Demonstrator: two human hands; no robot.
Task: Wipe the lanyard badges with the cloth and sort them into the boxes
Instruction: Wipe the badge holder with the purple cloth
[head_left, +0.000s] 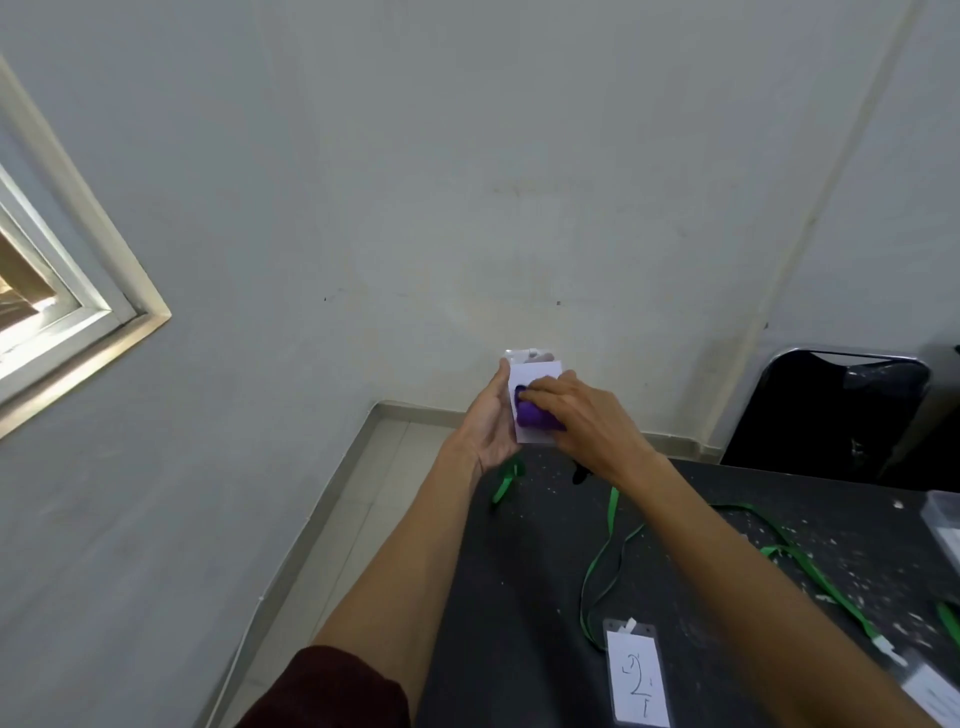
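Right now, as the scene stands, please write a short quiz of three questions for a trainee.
1. True or false: the purple cloth lies on the table.
2. What colour are the lanyards on the table? A red, B green, C blue.
3. Which hand holds the cloth against the raised badge?
Key: 1 false; 2 B; 3 the right hand, while the left hand grips the badge.
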